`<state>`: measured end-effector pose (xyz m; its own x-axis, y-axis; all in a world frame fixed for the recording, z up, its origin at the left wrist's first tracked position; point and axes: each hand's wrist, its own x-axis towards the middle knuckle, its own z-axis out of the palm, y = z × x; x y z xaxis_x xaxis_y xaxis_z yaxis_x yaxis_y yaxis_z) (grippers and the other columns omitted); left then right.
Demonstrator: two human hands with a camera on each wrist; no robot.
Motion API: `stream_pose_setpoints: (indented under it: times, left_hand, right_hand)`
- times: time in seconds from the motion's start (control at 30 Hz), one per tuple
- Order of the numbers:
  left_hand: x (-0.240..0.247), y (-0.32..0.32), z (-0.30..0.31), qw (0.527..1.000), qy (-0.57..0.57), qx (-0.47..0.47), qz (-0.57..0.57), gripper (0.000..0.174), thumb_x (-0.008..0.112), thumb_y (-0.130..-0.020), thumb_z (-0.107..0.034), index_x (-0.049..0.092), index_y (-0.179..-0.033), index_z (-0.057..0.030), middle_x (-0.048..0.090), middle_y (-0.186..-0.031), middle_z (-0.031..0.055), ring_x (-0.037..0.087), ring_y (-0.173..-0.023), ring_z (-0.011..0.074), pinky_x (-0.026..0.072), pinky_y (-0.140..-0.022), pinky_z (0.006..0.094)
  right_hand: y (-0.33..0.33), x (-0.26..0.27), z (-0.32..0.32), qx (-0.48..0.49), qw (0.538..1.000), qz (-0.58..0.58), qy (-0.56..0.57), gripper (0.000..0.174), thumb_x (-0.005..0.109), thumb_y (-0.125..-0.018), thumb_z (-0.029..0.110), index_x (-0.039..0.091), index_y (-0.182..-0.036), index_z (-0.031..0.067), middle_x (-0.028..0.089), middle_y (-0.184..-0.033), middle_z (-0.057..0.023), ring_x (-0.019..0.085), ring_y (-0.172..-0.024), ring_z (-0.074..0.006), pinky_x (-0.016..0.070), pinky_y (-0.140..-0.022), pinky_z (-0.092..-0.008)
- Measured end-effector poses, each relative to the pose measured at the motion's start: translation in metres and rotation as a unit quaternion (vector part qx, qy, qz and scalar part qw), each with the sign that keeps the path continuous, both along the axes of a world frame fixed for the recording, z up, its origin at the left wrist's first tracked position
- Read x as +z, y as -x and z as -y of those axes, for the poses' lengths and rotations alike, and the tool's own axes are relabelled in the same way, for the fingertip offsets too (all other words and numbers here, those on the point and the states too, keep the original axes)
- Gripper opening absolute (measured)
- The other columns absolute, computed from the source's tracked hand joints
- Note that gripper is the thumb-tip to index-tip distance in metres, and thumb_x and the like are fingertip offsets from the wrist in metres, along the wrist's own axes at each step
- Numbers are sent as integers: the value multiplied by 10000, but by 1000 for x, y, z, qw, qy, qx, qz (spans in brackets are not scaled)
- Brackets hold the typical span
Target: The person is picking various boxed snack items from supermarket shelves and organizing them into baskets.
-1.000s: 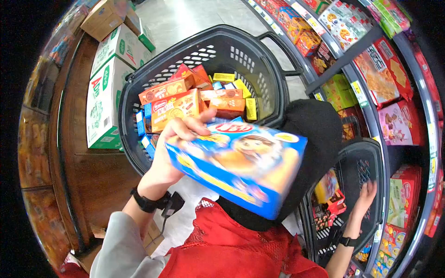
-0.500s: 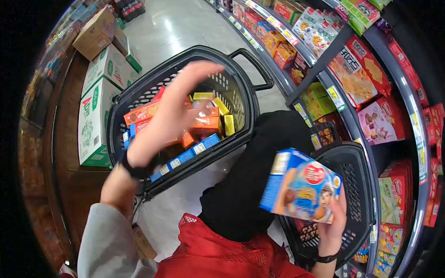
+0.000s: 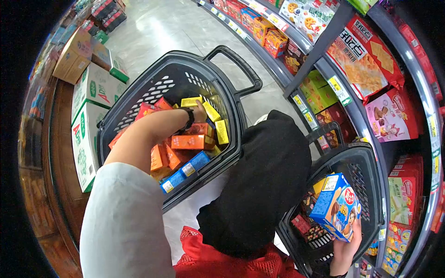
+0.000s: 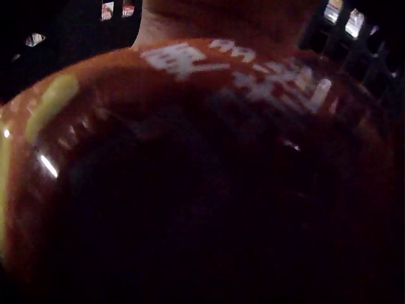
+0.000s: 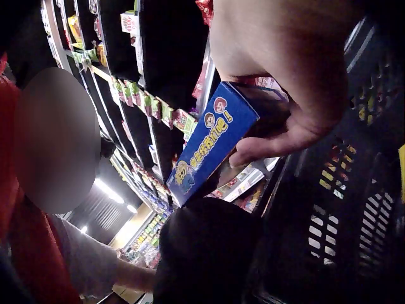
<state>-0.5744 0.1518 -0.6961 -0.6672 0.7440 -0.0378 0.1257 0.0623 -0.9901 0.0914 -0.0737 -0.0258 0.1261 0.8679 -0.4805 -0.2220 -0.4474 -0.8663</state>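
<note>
In the head view my left hand (image 3: 200, 112) reaches down into the large black basket (image 3: 241, 139), right beside a yellow box (image 3: 212, 111); its fingers are mostly hidden, and I cannot tell whether they grip anything. Orange boxes (image 3: 187, 142) lie under that wrist, and a glossy orange pack (image 4: 183, 60) fills the dark left wrist view. My right hand (image 3: 347, 248) holds a blue biscuit box (image 3: 337, 208) by its lower end, over the smaller black basket (image 3: 359, 171). The right wrist view shows the thumb (image 5: 259, 151) against this blue box (image 5: 212, 142).
Shelves of snack packs with price tags (image 3: 338, 90) line the right side. White and green cartons (image 3: 88, 127) stand on a dark wooden ledge (image 3: 65, 171) at left. A black-clad knee (image 3: 273, 162) rises between the baskets. Blue boxes (image 3: 185, 171) lie along the large basket's near side.
The blue box went from my left hand to my right and has come down over the smaller basket. My left hand has moved away and down among the boxes in the large basket.
</note>
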Motion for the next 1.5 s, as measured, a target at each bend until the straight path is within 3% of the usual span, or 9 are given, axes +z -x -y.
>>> stream_pose_setpoints:
  times: [0.17, 0.47, 0.73, 1.03, 1.1, 1.27, 1.33, 1.4, 1.5]
  left_hand:
    - [430, -185, 73, 797, -152, -20, 584, 944, 742, -608, -425, 230, -1322, -81, 528, -1005, 151, 559, -947, 299, 448, -706, 532]
    - [370, -127, 64, 775, -151, -211, 576, 586, 650, -668, -310, 452, -1159, -56, 559, -894, 147, 591, -813, 309, 497, -600, 427]
    - [694, -166, 136, 569, -294, -282, 714, 812, 678, -490, -14, 347, -1230, 26, 409, -1181, 189, 399, -1154, 316, 346, -971, 339]
    - [770, -194, 254, 437, -443, -285, 729, 886, 685, -538, 90, 261, -1303, -52, 284, -1347, 134, 285, -1272, 230, 251, -1053, 369]
    - [782, -223, 259, 230, -469, -278, 806, 862, 724, -590, -14, 251, -1311, -37, 290, -1342, 135, 290, -1263, 218, 238, -1055, 364]
    - [798, -261, 259, 156, -431, -267, 848, 779, 688, -720, -138, 210, -1327, -37, 394, -1256, 212, 457, -1134, 293, 366, -983, 363]
    - [799, -287, 262, -234, -382, 106, 888, 648, 562, -817, -340, 272, -1304, -27, 396, -1261, 216, 448, -1142, 320, 386, -973, 387]
    - [796, -319, 270, -376, -319, 269, 828, 633, 429, -855, -467, 304, -1285, -19, 406, -1256, 202, 464, -1110, 343, 433, -930, 389]
    - [795, -335, 278, -394, -304, 310, 810, 634, 429, -849, -487, 314, -1275, -31, 421, -1238, 187, 483, -1076, 338, 447, -913, 399]
  right_hand:
    - [1, -27, -20, -59, 998, -11, 10, 431, 452, -854, 340, 443, -1175, 54, 597, -956, -79, 595, -661, -150, 424, -434, -244]
    - [-3, -22, -36, -51, 999, 12, -12, 400, 442, -863, 336, 455, -1156, 65, 594, -942, -56, 585, -661, -127, 390, -416, -212]
    - [-34, -26, -29, -116, 992, -36, -46, 338, 417, -895, 295, 482, -1141, 73, 602, -953, -51, 569, -695, -120, 380, -436, -223]
    - [-33, -8, -9, -97, 984, -97, -110, 351, 455, -884, 264, 447, -1175, 68, 567, -1056, -55, 555, -883, -150, 424, -655, -277]
    - [-61, -12, -1, -99, 977, -118, -146, 393, 477, -876, 243, 420, -1225, 72, 530, -1155, -54, 517, -1042, -162, 391, -862, -327]
    - [-64, 13, 3, -113, 962, -130, -213, 391, 471, -882, 232, 422, -1237, 76, 497, -1204, -60, 497, -1061, -154, 376, -871, -342]
    - [-81, 14, 8, -151, 951, -183, -196, 374, 470, -885, 240, 440, -1223, 81, 509, -1194, -64, 503, -1048, -158, 380, -861, -346]
    - [-86, 26, 13, -154, 942, -201, -219, 352, 464, -891, 255, 462, -1197, 82, 542, -1149, -59, 519, -1019, -164, 399, -825, -342]
    - [-81, 34, 13, -136, 932, -246, -230, 309, 478, -888, 248, 499, -1147, 81, 574, -1088, -44, 542, -961, -161, 453, -734, -313]
